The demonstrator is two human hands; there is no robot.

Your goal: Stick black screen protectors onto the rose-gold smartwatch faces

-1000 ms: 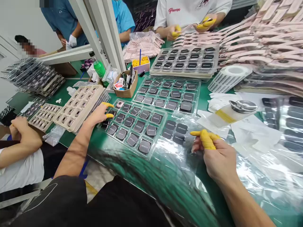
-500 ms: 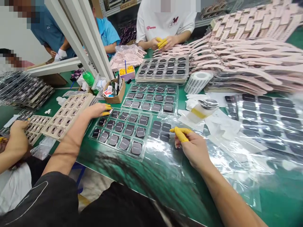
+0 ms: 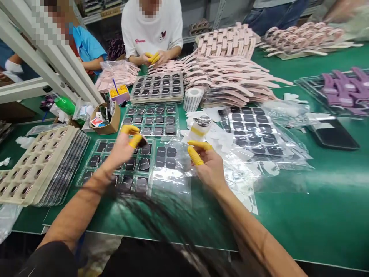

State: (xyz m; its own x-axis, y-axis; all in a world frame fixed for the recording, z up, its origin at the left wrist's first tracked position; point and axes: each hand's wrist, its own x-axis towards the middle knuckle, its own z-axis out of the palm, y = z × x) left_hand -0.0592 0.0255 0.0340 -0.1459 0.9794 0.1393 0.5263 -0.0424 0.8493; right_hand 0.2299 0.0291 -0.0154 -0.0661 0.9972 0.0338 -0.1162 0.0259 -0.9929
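Observation:
My left hand [image 3: 122,148], with yellow finger cots on thumb and forefinger, is raised over a clear plastic tray [image 3: 89,175] of black square watch cases. It pinches one small watch case [image 3: 142,140] between those two fingers. My right hand [image 3: 206,165], also with yellow cots, is lifted a little above a clear film sheet [image 3: 170,181] that carries several black squares [image 3: 166,157]. Its thumb and forefinger are apart and I see nothing in them. The two hands are about a hand's width apart.
Beige trays [image 3: 37,161] lie stacked at the left. Beyond are a cardboard box [image 3: 108,120], more case trays [image 3: 152,119], a label roll [image 3: 192,98], a metal-topped bottle [image 3: 201,125] and piles of pink straps [image 3: 230,79]. Co-workers sit across the table.
My left hand left the tray's far corner and rose with a watch case pinched in it. My right hand lifted off the film sheet. The view swung to the right.

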